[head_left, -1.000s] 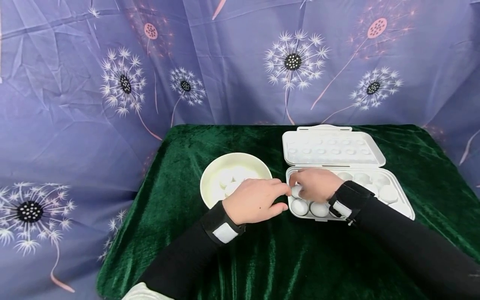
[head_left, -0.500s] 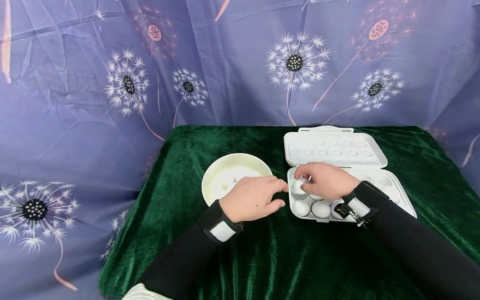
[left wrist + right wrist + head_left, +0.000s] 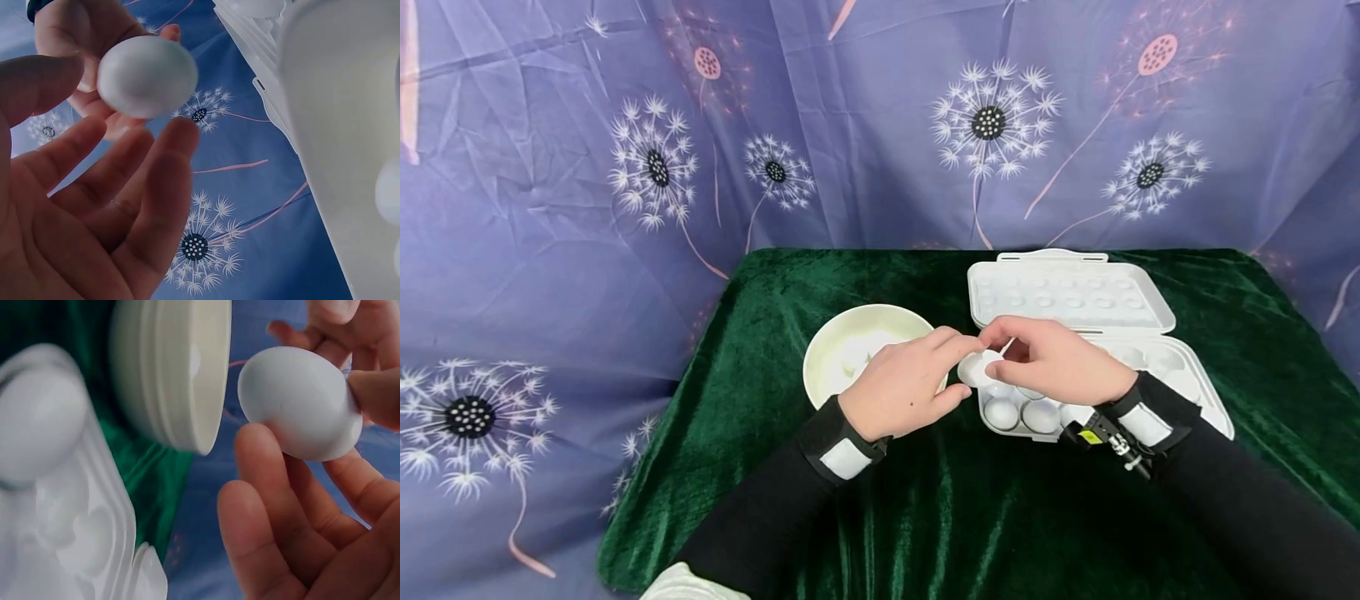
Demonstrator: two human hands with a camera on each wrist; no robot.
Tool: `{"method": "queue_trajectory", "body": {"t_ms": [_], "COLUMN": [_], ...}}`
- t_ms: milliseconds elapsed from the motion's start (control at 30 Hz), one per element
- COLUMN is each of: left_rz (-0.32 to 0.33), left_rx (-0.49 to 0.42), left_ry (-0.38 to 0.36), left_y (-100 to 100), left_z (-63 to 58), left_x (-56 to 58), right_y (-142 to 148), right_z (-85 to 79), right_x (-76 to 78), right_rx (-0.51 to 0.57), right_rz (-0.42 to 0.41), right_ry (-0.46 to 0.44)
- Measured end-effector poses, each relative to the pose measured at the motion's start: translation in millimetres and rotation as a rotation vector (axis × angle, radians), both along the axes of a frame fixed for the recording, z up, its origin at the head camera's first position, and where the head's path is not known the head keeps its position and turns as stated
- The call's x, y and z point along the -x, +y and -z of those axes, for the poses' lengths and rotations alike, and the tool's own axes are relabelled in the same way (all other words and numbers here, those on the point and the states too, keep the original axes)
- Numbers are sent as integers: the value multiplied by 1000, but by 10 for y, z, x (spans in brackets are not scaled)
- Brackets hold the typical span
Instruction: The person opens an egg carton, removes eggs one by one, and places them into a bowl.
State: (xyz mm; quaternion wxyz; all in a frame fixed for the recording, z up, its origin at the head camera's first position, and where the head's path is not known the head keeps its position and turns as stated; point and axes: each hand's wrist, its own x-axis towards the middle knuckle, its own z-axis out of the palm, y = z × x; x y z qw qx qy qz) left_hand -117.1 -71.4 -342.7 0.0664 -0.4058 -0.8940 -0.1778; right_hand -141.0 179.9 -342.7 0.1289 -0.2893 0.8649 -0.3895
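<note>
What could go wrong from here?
1. The right hand pinches the egg above no cupped palm; with the left hand open, it might slip in a handover.
2. The bowl already holds white eggs; adding this one could knock and crack a shell.

White egg (image 3: 300, 400), cream bowl (image 3: 817, 358), green cloth (image 3: 745, 375), dandelion-patterned purple-blue backdrop (image 3: 872, 142).
</note>
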Motion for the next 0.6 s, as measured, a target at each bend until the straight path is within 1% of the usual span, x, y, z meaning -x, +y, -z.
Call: {"method": "queue_trajectory", "body": {"t_ms": [100, 233, 367, 467, 600], "left_rz": [-5, -9, -12, -11, -1], "left_rx": [-19, -36, -45, -54, -61], "left_ry": [1, -5, 5, 9, 5], "left_y": [-5, -3, 1, -3, -16], "left_z": [0, 5, 10, 11, -3], "left_x": [1, -2, 1, 8, 23], "right_y": [-44, -103, -150, -178, -200], "right_z": [-5, 0, 10, 19, 31], "right_x": [-20, -39, -42, -43, -48], "right_rx": [47, 140, 227, 267, 282], "right_rz": [8, 9, 7, 9, 20], "right_ry": [-28, -77, -126, -160, -189]}}
